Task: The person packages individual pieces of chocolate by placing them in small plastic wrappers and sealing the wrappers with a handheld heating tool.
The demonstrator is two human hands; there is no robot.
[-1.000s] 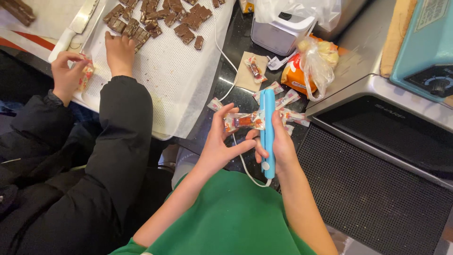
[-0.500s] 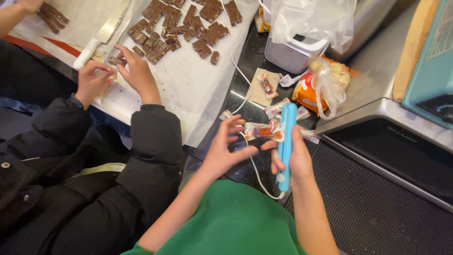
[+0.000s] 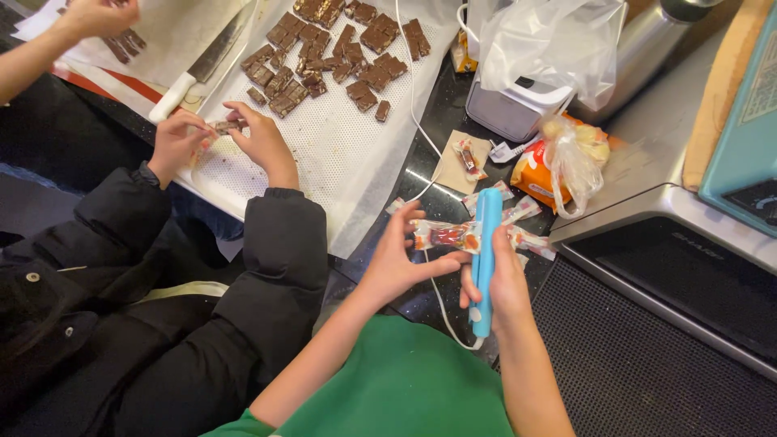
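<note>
Wrapped sweet (image 3: 443, 235), clear film with a red-and-orange print, held crosswise above the dark counter (image 3: 421, 174): left hand (image 3: 401, 263) pinches its near end between thumb and fingertips, fingers otherwise spread. Light-blue stick-shaped sealer (image 3: 486, 259), upright in the right hand (image 3: 500, 285), fingers closed fully round its lower half; its upper part crosses the sweet's right end, and a white cord runs from its base. More wrapped sweets (image 3: 526, 239) of the same print lie just behind, on the counter. One wrapped sweet lies on a small tan paper square (image 3: 457, 166). Orange packet in a knotted clear bag (image 3: 558, 166), right of the square. White crumpled plastic bag (image 3: 550, 44) on a pale grey appliance (image 3: 506, 113) behind. Steel appliance with dark glass top (image 3: 672, 267) at right; teal box (image 3: 749, 129) at far right. White perforated mat (image 3: 324, 137) at left, bearing brown cut bars (image 3: 332, 48); white-handled knife (image 3: 202, 69) beside them. A person in black sleeves (image 3: 275, 251) handles a piece at the mat's edge, well apart. Another person's hand (image 3: 97, 14) at top left.
</note>
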